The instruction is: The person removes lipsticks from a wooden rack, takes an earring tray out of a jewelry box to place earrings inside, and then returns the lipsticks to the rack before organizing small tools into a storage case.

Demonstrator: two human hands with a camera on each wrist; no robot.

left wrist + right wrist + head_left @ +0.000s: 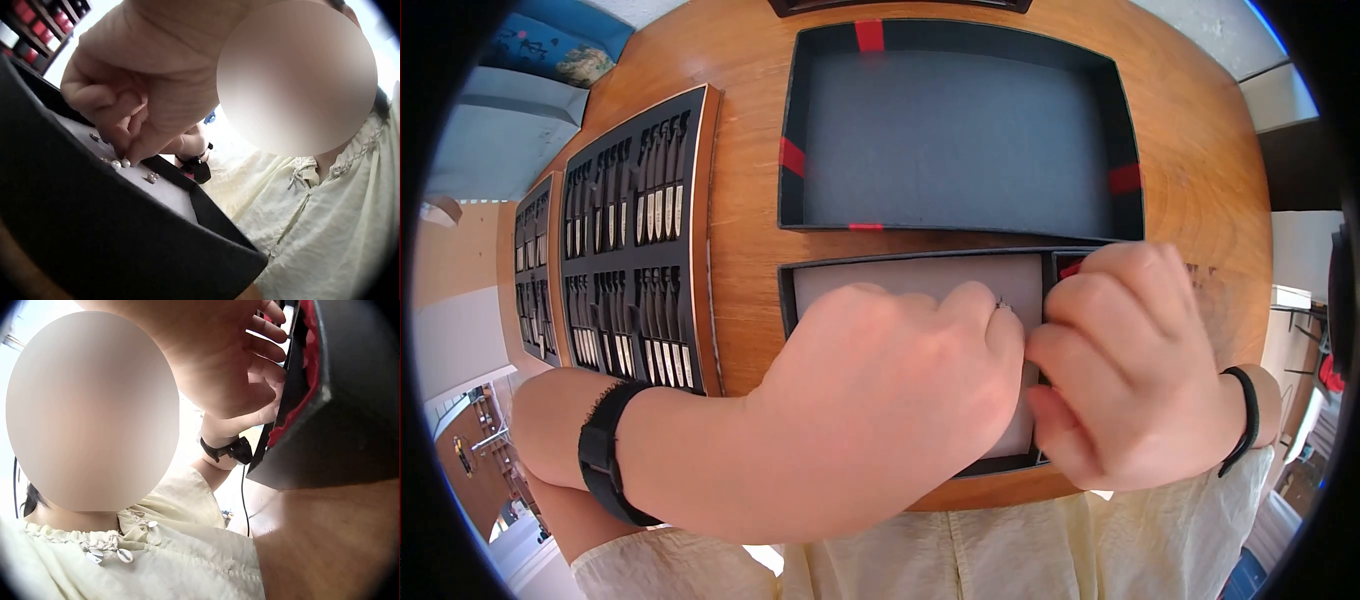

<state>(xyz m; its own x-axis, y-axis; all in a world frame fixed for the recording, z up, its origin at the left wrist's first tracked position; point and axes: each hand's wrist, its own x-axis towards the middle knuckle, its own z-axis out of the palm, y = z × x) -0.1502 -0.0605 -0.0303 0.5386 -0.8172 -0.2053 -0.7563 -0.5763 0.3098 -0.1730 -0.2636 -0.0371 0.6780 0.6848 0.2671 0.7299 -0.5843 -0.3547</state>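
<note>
My left hand (pixel 900 370) is over the light grey pad (pixel 920 275) of a black box (pixel 125 206), its thumb and finger pinched together down at the pad. In the left wrist view a pearl earring (pixel 127 162) shows right at those fingertips, with another pearl (pixel 116 164) beside it. A sparkly stud (pixel 152 177) sits apart on the pad. Close by on the right, my right hand (pixel 1125 370) has curled fingers over the box's side compartment; I cannot tell whether it holds anything. Red cloth (pixel 306 375) lines that side.
Behind the box lies an open black lid or tray (pixel 960 130) with red ribbon bits on its walls. Left of it stands a framed case (pixel 630 230) of dark-and-pale pieces in rows, with a similar case (pixel 535 270) beyond. A blue bag (pixel 555 45) is at the far left.
</note>
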